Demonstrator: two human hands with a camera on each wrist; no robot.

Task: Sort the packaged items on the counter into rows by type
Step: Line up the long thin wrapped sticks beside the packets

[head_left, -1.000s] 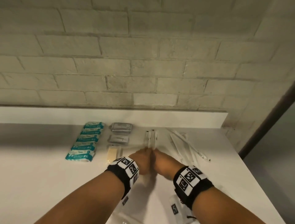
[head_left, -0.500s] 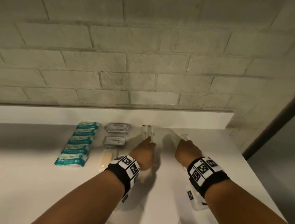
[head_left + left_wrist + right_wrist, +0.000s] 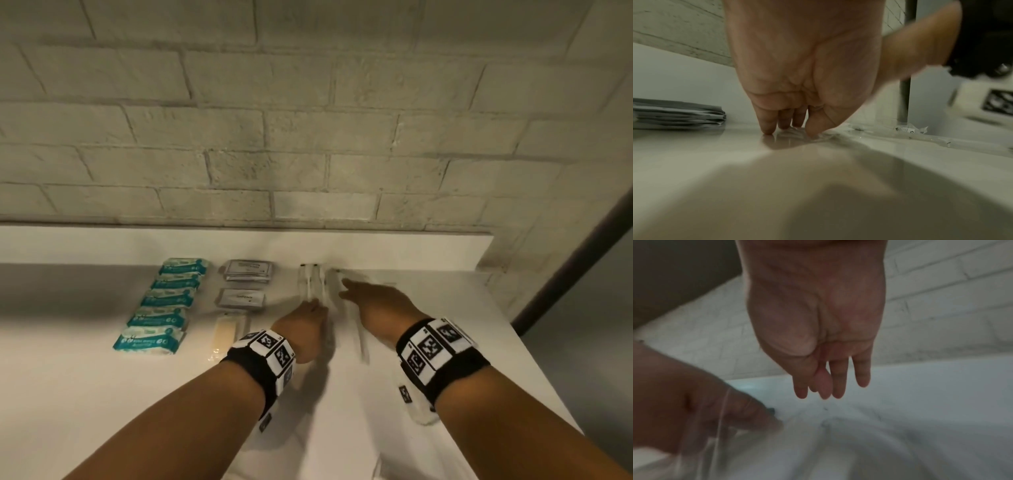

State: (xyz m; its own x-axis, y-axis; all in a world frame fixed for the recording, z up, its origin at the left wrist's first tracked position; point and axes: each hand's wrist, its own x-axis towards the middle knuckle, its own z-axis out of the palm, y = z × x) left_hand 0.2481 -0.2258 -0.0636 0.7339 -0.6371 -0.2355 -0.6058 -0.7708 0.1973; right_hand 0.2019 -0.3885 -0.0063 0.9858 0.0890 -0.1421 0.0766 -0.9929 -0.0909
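On the white counter (image 3: 85, 394), my left hand (image 3: 310, 310) presses its fingertips (image 3: 767, 128) down on the near end of the clear-wrapped toothbrushes (image 3: 312, 282), which lie in a row pointing at the wall. The wrapper (image 3: 797, 132) crumples under the thumb and fingers. My right hand (image 3: 356, 289) hovers just to the right with straight fingers (image 3: 838, 386) and holds nothing. More long clear-wrapped sticks (image 3: 359, 335) lie under and beside it. At the left are a column of teal packets (image 3: 164, 305), grey sachets (image 3: 248, 270) and a cream item in clear wrap (image 3: 224, 330).
A brick wall (image 3: 308, 137) rises behind a low white ledge (image 3: 376, 250) at the back of the counter. The counter's right edge (image 3: 534, 359) drops off beside a dark vertical frame (image 3: 565, 267). The stacked grey sachets (image 3: 678, 113) lie left of my left hand.
My right hand has swung left from the far-right wrapped sticks toward the toothbrush row, with its fingers stretched out. My left hand has stayed on the toothbrush wrappers.
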